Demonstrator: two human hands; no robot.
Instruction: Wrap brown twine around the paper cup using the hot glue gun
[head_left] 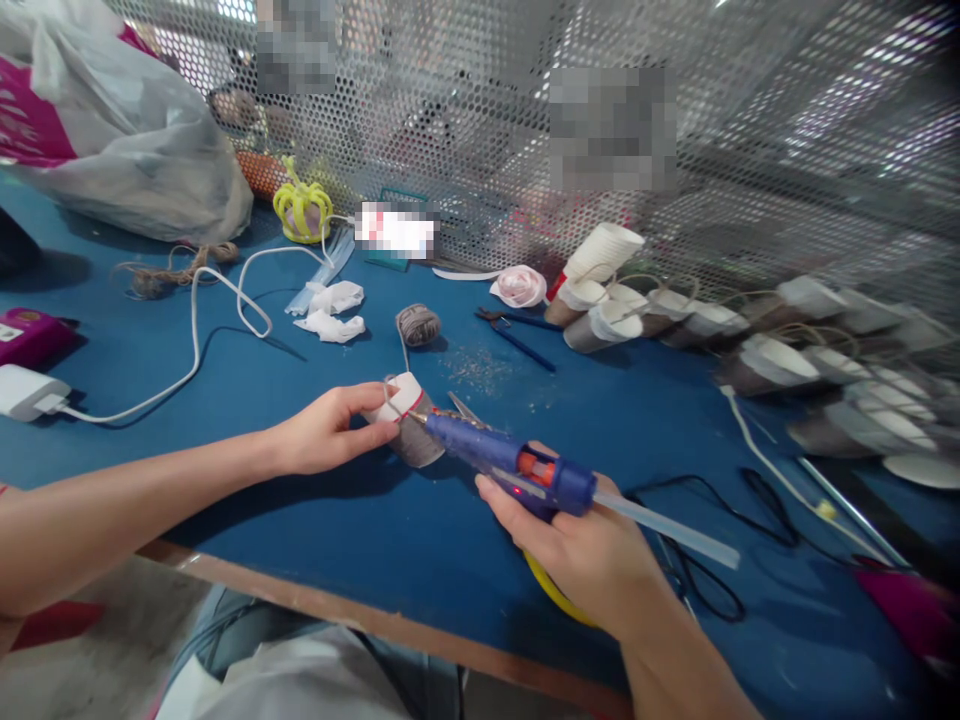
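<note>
My left hand (330,430) grips a small paper cup (421,440), tilted on its side, with a white and red rim band and grey yarn wound round its lower part. A strand runs from the cup back to a ball of grey yarn (418,325). In my right hand (577,550) is a blue hot glue gun (495,450), a clear glue stick jutting from its rear. Its nozzle points left and meets the cup near the rim, by my left fingertips. Scissors with a yellow handle (559,590) lie partly hidden under my right hand.
Blue-handled pliers (517,335) and a pale pink fabric rose (519,286) lie behind. Several wrapped cups (604,325) stand at the right. A white charger cable (196,340) crosses the left side; a plastic bag (150,140) sits far left. Black cord (765,510) lies right. Perforated metal (465,120) borders the back.
</note>
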